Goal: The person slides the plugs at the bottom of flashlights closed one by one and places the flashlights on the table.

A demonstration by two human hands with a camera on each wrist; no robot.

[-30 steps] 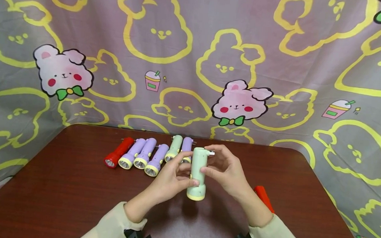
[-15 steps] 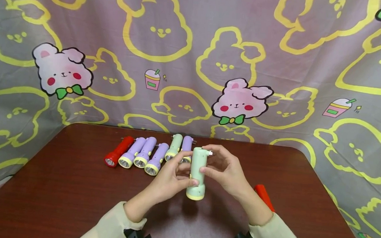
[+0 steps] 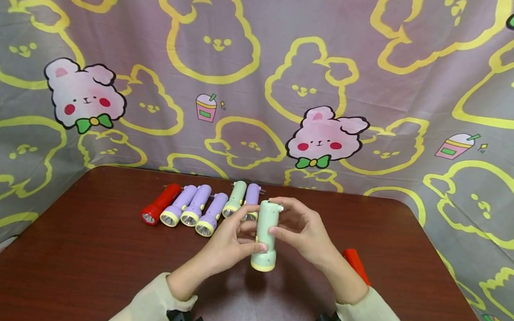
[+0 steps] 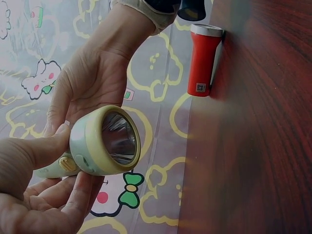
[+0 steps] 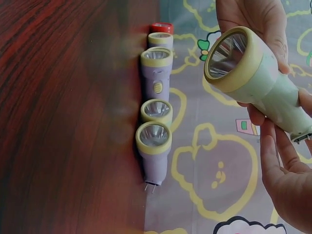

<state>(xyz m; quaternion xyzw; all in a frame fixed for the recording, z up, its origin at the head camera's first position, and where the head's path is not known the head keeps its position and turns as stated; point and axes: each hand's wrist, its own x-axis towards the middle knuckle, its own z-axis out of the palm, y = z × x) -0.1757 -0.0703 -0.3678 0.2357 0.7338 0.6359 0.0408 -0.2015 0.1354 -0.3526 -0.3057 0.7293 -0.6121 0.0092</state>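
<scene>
A light green flashlight (image 3: 266, 233) with a pale yellow rim is held upright above the table, lens end down. My left hand (image 3: 226, 243) grips it near the head, thumb across the front. At the tail end, my right hand (image 3: 309, 234) holds it with the thumb on the body and fingers behind the top. A small plug piece (image 3: 280, 208) shows at the tail by the right fingers. In the left wrist view the lens (image 4: 119, 138) and a yellow switch (image 4: 68, 163) are visible. Metal at the tail (image 5: 302, 138) appears in the right wrist view.
At the back of the table (image 3: 98, 249) lie a red flashlight (image 3: 161, 204), several purple flashlights (image 3: 196, 206) and another green flashlight (image 3: 235, 199). A second red flashlight (image 3: 356, 266) lies beside the right forearm. A patterned curtain (image 3: 252, 95) hangs behind.
The plug piece at the green flashlight's tail sticks out less to the right than before. The flashlight has shifted very slightly left and down; both hands keep their hold.
</scene>
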